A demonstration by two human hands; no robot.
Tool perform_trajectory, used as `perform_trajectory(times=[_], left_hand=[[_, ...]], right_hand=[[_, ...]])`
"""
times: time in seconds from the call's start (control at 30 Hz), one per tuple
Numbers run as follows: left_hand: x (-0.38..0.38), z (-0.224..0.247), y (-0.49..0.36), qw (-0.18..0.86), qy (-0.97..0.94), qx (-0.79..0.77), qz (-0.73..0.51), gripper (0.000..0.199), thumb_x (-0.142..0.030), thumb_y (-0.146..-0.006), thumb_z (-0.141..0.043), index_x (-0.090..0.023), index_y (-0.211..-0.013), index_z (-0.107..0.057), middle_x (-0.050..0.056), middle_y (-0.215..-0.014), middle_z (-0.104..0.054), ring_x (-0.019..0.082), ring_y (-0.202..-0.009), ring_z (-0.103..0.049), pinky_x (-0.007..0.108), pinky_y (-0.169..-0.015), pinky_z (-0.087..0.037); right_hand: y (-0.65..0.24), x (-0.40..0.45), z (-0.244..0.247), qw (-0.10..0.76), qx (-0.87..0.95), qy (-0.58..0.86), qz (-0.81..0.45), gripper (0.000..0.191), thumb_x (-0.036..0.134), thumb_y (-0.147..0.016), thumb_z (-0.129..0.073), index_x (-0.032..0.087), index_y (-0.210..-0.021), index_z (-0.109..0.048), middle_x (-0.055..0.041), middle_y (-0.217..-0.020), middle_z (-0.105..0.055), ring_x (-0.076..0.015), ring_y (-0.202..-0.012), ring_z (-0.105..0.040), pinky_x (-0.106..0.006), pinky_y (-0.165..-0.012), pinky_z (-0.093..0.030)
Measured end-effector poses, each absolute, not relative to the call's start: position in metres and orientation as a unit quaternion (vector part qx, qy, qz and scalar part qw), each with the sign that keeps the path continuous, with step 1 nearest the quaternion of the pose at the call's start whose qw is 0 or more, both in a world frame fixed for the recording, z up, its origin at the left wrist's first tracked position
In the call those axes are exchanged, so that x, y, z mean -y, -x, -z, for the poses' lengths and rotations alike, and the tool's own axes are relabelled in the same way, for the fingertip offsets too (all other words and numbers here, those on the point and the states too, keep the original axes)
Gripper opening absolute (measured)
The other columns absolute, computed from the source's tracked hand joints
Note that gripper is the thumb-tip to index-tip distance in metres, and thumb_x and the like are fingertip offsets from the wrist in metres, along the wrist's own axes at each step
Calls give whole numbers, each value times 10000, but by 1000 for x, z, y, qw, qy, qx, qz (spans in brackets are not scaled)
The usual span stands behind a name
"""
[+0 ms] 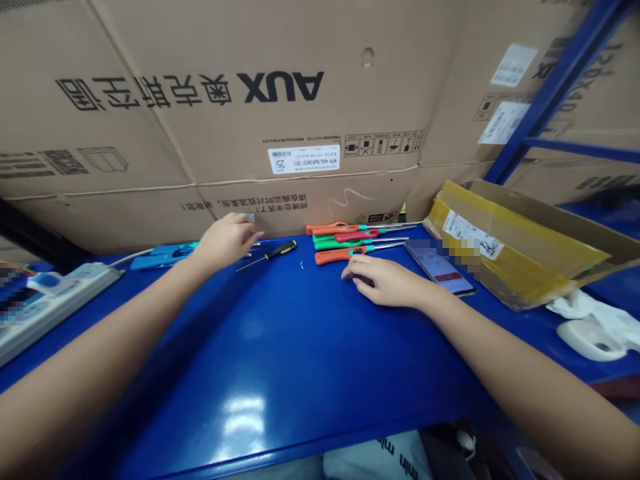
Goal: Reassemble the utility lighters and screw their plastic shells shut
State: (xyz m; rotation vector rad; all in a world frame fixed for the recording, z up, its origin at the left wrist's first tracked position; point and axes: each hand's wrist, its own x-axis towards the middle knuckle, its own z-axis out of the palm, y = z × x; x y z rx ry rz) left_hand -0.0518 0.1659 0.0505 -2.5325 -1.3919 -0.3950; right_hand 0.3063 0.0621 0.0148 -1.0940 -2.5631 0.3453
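Observation:
My left hand (229,240) hovers over the back left of the blue table (280,347), its fingers curled together; a small light-coloured bit shows at the fingertips, too small to name. Behind and left of it lie blue tools (163,256). A black and yellow screwdriver (281,250) rests to its right. My right hand (383,280) is low over the table with fingers bent and slightly apart, nothing seen in them. It is just in front of an orange long-nosed lighter (333,256). More lighters, green (327,243), red (356,235) and orange (327,229), lie behind. Tiny white bits (301,265) lie mid-table.
A phone (443,267) lies beside my right forearm. An open cardboard box (505,247) with yellow tape stands at right, near a white object (590,339). A power strip (60,310) lies at left. Large cardboard (200,140) walls the back.

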Motion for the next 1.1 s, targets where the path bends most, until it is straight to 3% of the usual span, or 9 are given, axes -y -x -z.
perform_trajectory(times=[0.1,0.2,0.37,0.47,0.6,0.73,0.87,1.0,1.1], left_hand=[[-166,-46,107,79,871,478,81,413,-398,-765,-565,-211,-1098,-722,114,-1116,-698,322,-1063,-654,449,-951,-524],[-162,-38,138,74,866,492,51,509,-382,-712,-568,-201,-1173,-691,138,-1166,-686,357,-1097,-644,472,-932,-525],[-155,-30,148,83,864,496,34,334,-376,-851,-545,-221,-1098,-707,147,-1171,-653,352,-1128,-627,468,-926,-511],[-152,-32,149,72,865,496,23,245,-361,-954,-559,-191,-1063,-698,119,-1122,-674,298,-1083,-648,463,-930,-526],[-141,-40,150,47,866,497,26,312,-394,-993,-630,-144,-1179,-646,81,-1147,-678,214,-1006,-672,435,-901,-575],[-119,-48,142,40,872,483,67,266,-382,-1029,-507,-180,-1129,-647,86,-1139,-697,222,-984,-674,411,-911,-555],[-88,-50,119,45,886,447,114,344,-414,-1007,-390,-200,-1091,-645,125,-1121,-714,288,-1015,-674,431,-915,-522],[-54,-44,81,28,908,400,120,338,-417,-1033,-393,-242,-1147,-659,88,-1119,-739,259,-1045,-681,399,-926,-518],[-31,-37,45,22,944,312,108,328,-344,-1071,-378,-257,-1192,-670,68,-1149,-747,225,-1016,-687,372,-888,-511]], right_hand=[[-305,-62,-14,167,906,370,-122,236,150,-958,-496,190,-1101,-680,-96,-1133,-690,-224,-999,-655,-377,-911,-496],[-302,-62,-12,165,909,361,-127,209,167,-965,-512,199,-1067,-692,-80,-1089,-703,-211,-961,-665,-362,-886,-506],[-300,-63,-11,166,910,358,-131,196,154,-960,-525,192,-1036,-702,-77,-1065,-710,-194,-949,-671,-343,-883,-513],[-301,-63,-12,164,909,361,-130,200,154,-961,-523,191,-1039,-704,-77,-1058,-711,-194,-945,-669,-342,-876,-513],[-303,-63,-13,159,907,366,-132,206,154,-959,-520,189,-1036,-708,-81,-1061,-715,-200,-947,-671,-349,-875,-508],[-303,-63,-14,154,905,370,-142,216,150,-954,-514,182,-1038,-711,-86,-1075,-717,-208,-963,-675,-348,-872,-499],[-303,-62,-15,156,900,374,-159,212,157,-950,-523,181,-1037,-715,-85,-1079,-723,-207,-953,-667,-343,-850,-486],[-298,-57,-18,174,890,372,-199,196,262,-973,-560,183,-1072,-710,-83,-1067,-730,-193,-907,-654,-331,-817,-489],[-287,-49,-23,186,876,365,-254,314,439,-977,-590,176,-1121,-684,-62,-980,-731,-155,-791,-637,-286,-732,-508]])
